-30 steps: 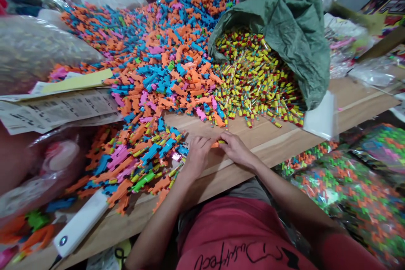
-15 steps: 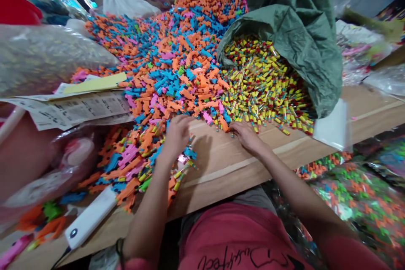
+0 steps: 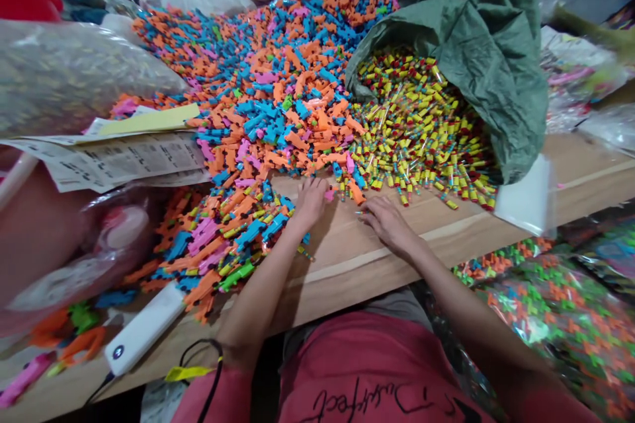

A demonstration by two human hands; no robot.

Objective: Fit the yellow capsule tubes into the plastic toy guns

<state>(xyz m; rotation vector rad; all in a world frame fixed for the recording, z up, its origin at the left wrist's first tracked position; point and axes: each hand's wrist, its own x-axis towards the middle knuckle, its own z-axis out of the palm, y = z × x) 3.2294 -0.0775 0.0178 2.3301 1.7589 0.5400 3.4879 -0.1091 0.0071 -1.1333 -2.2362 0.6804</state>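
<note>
My left hand point(image 3: 311, 201) is at the front edge of a big heap of small plastic toy guns point(image 3: 278, 122) in orange, blue and pink. Its fingers are curled at a pink toy gun point(image 3: 329, 194), mostly hidden by the hand. To its right, my right hand point(image 3: 387, 221) is low over the table, its fingertips pinched on a small tube-like piece point(image 3: 361, 213). An orange toy gun point(image 3: 356, 193) lies just beyond those fingertips. Small yellow-and-red tube pieces point(image 3: 411, 125) spill from a green sack point(image 3: 496, 79) behind my right hand.
A mixed pile of toy guns and tubes point(image 3: 208, 244) lies left of my left forearm. Printed sheets point(image 3: 124, 162), a white power bank point(image 3: 143, 329) and a clear bag point(image 3: 74, 79) are on the left. Clear plastic sleeves point(image 3: 526, 201) lie right on the wooden table point(image 3: 342, 284).
My left hand has moved right, from the side pile to the pink toy gun. My right hand has shifted only slightly and now pinches a small piece.
</note>
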